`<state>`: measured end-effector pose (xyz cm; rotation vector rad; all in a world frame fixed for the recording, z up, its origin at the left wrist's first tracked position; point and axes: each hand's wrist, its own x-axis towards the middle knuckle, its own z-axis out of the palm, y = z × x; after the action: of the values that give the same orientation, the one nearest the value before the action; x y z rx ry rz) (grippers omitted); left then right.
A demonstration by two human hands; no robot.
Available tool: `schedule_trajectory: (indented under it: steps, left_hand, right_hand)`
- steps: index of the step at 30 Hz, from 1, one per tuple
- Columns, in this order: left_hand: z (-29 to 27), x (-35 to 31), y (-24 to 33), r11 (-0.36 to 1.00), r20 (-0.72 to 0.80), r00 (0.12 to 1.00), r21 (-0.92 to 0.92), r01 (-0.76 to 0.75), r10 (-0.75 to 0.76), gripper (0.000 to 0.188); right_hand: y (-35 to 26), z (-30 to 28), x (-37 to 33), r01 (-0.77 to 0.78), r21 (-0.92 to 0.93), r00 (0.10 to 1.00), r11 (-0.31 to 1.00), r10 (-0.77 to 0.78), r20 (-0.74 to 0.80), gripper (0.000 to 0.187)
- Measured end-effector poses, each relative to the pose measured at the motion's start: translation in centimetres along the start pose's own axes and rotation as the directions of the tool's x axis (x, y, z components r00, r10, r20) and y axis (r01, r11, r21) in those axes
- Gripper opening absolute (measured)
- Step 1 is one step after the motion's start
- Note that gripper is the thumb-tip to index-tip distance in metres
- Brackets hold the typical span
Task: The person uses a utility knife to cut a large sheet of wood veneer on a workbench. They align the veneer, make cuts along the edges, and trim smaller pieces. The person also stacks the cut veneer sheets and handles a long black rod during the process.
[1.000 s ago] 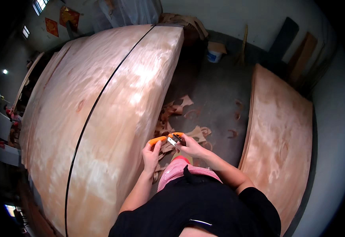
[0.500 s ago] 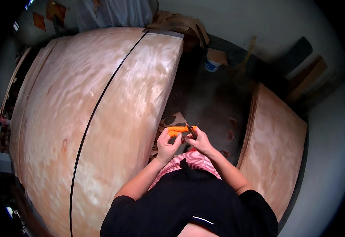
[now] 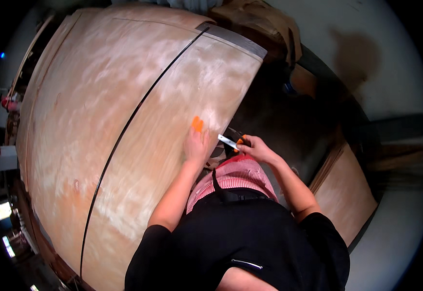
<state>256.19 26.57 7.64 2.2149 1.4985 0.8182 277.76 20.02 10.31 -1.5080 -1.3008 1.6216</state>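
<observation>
My left hand (image 3: 197, 144) lies over the pale wood veneer sheet (image 3: 139, 121) near its right edge, fingers stretched out and slightly blurred. Orange coverings (image 3: 197, 124) show on its fingertips. Just past the sheet's edge, my right hand (image 3: 257, 148) is closed on a flat white strip (image 3: 227, 141) with dark spots. A dark, thin pointed tool (image 3: 235, 132) also sticks out of the right hand; its kind is unclear. Orange shows at the right fingers too.
A long black cord or strip (image 3: 124, 126) runs across the sheet. A dark grey band (image 3: 231, 40) edges its far end. At the right stands a lower stack of wood sheets (image 3: 347, 194). Brown paper-like material (image 3: 260, 22) lies at the back, near a wall.
My hands, together over the floor before, have separated. The left has moved up onto the sheet; the right now shows the white strip. The view has shifted, with the sheet filling more of it.
</observation>
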Motion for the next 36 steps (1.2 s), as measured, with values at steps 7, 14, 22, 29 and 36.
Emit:
schedule_trajectory:
  steps: [7,14,22,29,36]
  left_hand:
    - [4.7,2.0,-0.8,0.964,0.306,0.944,0.263,0.040,-0.123,0.071]
    - [3.9,2.7,-1.8,0.946,0.256,0.952,0.315,0.079,-0.165,0.072]
    - [3.3,3.1,-3.6,0.966,0.216,0.968,0.247,0.076,-0.131,0.071]
    - [1.6,6.3,-8.0,0.860,0.199,0.953,0.499,0.104,-0.230,0.077]
    - [1.2,6.7,-7.7,0.846,0.263,0.927,0.525,0.094,-0.266,0.079]
  right_hand:
    - [-3.1,-7.4,8.8,-0.081,0.004,0.996,0.997,0.081,0.046,0.013]
    - [-3.1,-3.6,16.7,0.025,-0.014,0.995,1.000,-0.024,0.092,0.016]
    - [-0.1,0.4,21.8,-0.142,-0.121,0.985,0.982,0.152,0.082,0.017]
    - [-0.8,0.5,21.7,-0.211,-0.184,0.975,0.960,0.221,0.033,0.019]
    - [-0.7,0.6,21.7,-0.231,-0.146,0.971,0.962,0.238,0.034,0.020]
